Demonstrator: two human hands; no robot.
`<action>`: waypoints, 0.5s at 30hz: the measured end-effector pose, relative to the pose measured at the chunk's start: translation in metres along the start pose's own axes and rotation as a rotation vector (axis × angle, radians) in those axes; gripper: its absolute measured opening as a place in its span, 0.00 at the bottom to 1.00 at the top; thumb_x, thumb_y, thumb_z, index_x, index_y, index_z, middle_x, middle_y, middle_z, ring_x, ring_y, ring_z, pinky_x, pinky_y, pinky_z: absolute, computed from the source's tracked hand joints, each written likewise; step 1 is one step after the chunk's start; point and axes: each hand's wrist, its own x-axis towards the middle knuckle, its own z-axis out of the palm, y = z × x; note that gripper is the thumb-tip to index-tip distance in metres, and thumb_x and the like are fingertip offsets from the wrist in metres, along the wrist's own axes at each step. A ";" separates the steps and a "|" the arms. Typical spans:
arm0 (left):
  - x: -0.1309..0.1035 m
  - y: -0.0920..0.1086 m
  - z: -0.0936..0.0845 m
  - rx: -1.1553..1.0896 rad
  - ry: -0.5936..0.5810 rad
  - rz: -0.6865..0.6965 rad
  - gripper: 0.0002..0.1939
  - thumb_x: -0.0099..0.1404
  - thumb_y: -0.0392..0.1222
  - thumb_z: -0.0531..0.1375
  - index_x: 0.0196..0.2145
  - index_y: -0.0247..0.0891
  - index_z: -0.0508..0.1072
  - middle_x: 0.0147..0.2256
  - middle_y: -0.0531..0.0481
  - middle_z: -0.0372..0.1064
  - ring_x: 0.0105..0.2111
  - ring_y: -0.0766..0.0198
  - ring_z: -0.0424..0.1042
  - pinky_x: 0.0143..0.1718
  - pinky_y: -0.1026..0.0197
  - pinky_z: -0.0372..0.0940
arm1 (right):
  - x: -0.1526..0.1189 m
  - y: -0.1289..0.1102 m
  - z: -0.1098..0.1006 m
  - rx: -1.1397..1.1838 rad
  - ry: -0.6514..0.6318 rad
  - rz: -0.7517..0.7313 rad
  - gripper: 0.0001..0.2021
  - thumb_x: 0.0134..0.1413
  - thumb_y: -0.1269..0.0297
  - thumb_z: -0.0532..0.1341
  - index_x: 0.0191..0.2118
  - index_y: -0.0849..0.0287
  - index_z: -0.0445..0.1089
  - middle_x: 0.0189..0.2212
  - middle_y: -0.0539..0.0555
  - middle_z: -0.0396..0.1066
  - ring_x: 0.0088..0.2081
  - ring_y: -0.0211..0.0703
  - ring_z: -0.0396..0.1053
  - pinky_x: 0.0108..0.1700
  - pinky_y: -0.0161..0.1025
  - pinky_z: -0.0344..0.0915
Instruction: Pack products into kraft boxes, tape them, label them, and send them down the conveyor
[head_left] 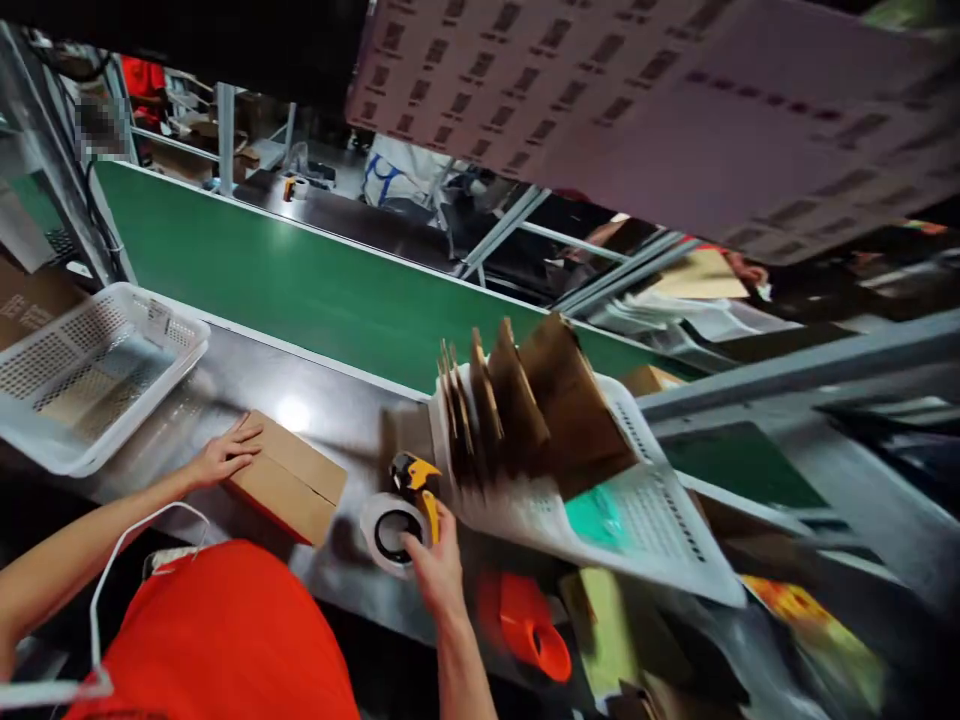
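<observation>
my right grip (pixel 437 565) is wrapped around a yellow-handled tape dispenser (pixel 417 480); its thick roll probably makes it heavy, best held by the handle. my open left hand (pixel 231 452) rests on a closed, likely stiff carton (pixel 289 475) on the counter (pixel 225 370).

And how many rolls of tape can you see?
2. One roll is in the right hand; the other roll, small and far off, sits on the dark bench beyond the green belt. More may be hidden.
</observation>
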 end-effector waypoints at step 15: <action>-0.003 0.089 0.035 -0.644 0.345 -0.520 0.31 0.72 0.68 0.55 0.46 0.38 0.84 0.53 0.33 0.81 0.54 0.42 0.79 0.57 0.40 0.74 | 0.011 -0.110 0.054 -0.348 -0.080 -0.944 0.38 0.59 0.73 0.58 0.75 0.45 0.64 0.57 0.63 0.74 0.51 0.61 0.75 0.49 0.56 0.78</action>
